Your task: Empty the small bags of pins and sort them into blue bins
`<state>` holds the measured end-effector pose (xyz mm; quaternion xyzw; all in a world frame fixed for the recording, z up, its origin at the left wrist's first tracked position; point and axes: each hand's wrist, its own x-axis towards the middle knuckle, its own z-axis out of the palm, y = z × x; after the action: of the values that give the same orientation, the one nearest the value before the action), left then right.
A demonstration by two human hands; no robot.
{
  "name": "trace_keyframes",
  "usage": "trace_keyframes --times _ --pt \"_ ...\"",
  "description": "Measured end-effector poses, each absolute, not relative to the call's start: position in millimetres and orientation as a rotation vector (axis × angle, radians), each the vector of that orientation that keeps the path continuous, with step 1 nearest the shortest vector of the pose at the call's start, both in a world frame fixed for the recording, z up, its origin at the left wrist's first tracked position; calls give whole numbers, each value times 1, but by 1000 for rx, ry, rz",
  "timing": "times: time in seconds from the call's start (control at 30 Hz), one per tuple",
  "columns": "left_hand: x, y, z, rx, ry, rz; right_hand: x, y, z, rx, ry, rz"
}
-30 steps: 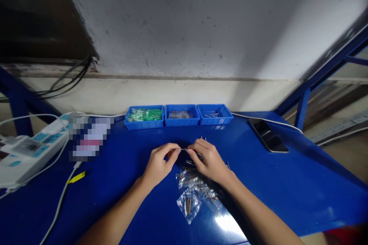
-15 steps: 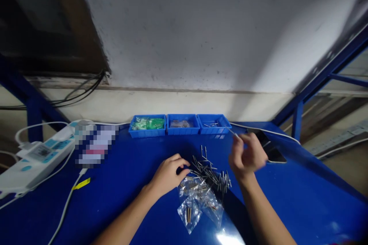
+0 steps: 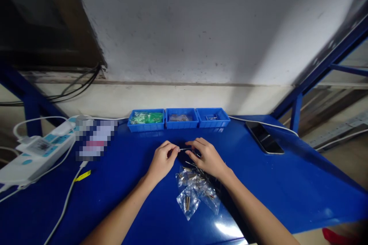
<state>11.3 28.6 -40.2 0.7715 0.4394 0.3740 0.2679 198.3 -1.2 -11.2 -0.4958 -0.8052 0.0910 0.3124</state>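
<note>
Thumb and forefinger of my left hand (image 3: 164, 159) pinch one end of a thin metal rod (image 3: 184, 149) over the middle of the blue table (image 3: 138, 206). My right hand (image 3: 207, 157) is at the rod's other end, thumb and fingers bent with a gap between them; whether they touch the rod is too small to tell. Beneath my right hand lies a pile of dark metal rods (image 3: 191, 164), mostly hidden by it. Several clear plastic bags (image 3: 198, 183) with small brass-coloured pieces lie just in front of the pile.
Three blue bins stand along the wall: one with green packets (image 3: 147, 117), one with small bagged pieces (image 3: 180, 117), one with a few rods (image 3: 212, 117). A black phone (image 3: 265, 138) lies at the right. A power strip (image 3: 37, 157) and white cable (image 3: 67, 199) occupy the left.
My right hand has come down and left from near the right bin to beside my left hand. My left hand has risen slightly from the pile, with a rod between its fingertips. The view has shifted slightly.
</note>
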Motion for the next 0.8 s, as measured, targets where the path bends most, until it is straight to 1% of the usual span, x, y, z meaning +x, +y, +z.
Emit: trace_keyframes --times 0.2,0.5,0.8 --pt "13 26 -40 2093 1124 1027 201 1 -14 -1260 -2132 235" --pt "14 22 -42 2075 1061 1046 200 2 -19 -1394 -2011 226" --pt "14 22 -39 2113 1097 1069 197 -2 -15 -1364 -2171 238"
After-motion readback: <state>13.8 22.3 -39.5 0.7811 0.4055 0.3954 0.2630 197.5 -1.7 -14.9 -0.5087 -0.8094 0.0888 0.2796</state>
